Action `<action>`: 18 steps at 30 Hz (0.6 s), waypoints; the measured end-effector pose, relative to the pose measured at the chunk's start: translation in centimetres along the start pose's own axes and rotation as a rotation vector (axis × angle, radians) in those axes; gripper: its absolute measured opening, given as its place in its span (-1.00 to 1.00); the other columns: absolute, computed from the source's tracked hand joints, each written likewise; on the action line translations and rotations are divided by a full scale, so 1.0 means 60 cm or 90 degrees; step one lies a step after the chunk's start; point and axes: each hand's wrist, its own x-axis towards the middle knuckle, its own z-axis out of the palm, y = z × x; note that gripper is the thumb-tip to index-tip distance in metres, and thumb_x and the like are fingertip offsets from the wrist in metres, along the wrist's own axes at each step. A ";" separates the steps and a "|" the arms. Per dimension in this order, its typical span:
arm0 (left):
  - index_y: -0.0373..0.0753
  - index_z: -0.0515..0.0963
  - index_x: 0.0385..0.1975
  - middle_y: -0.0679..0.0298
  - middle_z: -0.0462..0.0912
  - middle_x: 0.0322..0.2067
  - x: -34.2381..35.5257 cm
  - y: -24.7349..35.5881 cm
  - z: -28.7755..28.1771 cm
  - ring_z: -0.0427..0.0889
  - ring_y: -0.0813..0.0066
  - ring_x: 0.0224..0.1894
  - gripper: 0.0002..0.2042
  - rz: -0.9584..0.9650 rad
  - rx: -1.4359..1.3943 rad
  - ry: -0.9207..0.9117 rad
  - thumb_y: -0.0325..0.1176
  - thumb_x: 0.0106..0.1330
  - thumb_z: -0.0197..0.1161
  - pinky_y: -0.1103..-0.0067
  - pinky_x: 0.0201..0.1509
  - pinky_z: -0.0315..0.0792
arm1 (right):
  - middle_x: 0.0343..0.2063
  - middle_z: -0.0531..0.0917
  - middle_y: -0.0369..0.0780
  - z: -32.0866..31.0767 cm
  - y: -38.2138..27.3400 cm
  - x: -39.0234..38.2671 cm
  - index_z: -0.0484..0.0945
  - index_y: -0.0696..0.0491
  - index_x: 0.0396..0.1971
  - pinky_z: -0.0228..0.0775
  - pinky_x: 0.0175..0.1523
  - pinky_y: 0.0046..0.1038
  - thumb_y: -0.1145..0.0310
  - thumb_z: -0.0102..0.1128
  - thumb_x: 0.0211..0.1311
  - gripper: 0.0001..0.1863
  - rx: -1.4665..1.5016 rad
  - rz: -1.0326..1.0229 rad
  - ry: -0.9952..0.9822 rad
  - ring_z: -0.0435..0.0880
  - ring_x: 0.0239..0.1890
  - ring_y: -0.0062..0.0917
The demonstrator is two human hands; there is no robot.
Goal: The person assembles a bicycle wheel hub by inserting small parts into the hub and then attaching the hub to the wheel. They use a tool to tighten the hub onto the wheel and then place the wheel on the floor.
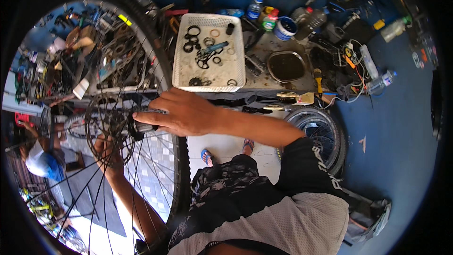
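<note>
Blue walls (391,123) closed in the workshop, with a grimy workbench (258,81) running across the upper part of the head view. Large bicycle wheel (183,172) stood upright and filled the 9 o'clock side, its knobbly tyre arching from 7 round to 11; its hub (137,133) lay at 9 o'clock, left of centre. Right hand (181,113) came in from 3 o'clock, back upward, fingers bent over the hub, index finger stretched along it; thumb side partly hidden, so could not tell how firmly it pinched. Left hand (108,150), between 8 and 9 o'clock, was seen through the wheel, raised close under the hub; fingers obscured, could not tell whether pressed together or spread. At 12 o'clock, just beyond the right hand, a white basket (240,52) on the workbench held black rings (188,47) and a derailleur-like part (203,58). Toward 1: a blue-capped bottle (255,9) and a blue-and-white tub (285,29). At 2: a metal tray (285,52) of dark liquid, with a yellow-handled brush (319,85) just beside it. Below the workbench, past 3, stacked wheels (337,137) leaned together; a dark bag (368,218) lay at 4. Another person (42,158), in white and blue, sat between 8 and 9, well behind the wheel.
</note>
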 end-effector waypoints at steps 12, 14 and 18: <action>-0.26 0.53 0.12 0.23 0.69 -0.02 0.040 -0.015 -0.066 0.69 0.40 -0.03 -0.70 0.094 0.165 -0.032 -0.32 0.49 0.28 0.50 0.02 0.58 | -0.25 0.66 -0.21 0.068 -0.046 -0.230 0.64 0.00 -0.04 0.47 -0.04 -0.19 0.33 0.39 0.28 -0.72 0.089 0.321 0.043 0.64 -0.13 -0.23; -0.32 0.50 0.26 0.15 0.65 0.12 0.039 0.004 -0.075 0.64 0.40 0.12 -0.59 0.026 -0.089 -0.014 -0.28 0.51 0.26 0.52 0.13 0.55 | -0.32 0.69 -0.27 0.066 -0.054 -0.264 0.68 0.00 -0.15 0.47 -0.10 -0.23 0.35 0.38 0.30 -0.83 0.099 0.349 -0.007 0.64 -0.22 -0.28; -0.38 0.44 0.35 0.14 0.59 0.25 0.058 0.070 -0.080 0.56 0.46 0.19 -0.54 0.029 -0.064 -0.071 -0.20 0.62 0.09 0.51 0.25 0.46 | -0.47 0.64 -0.24 0.048 -0.076 -0.325 0.61 0.01 -0.37 0.44 -0.16 -0.22 0.16 0.36 0.34 -0.76 0.026 0.432 -0.157 0.63 -0.33 -0.24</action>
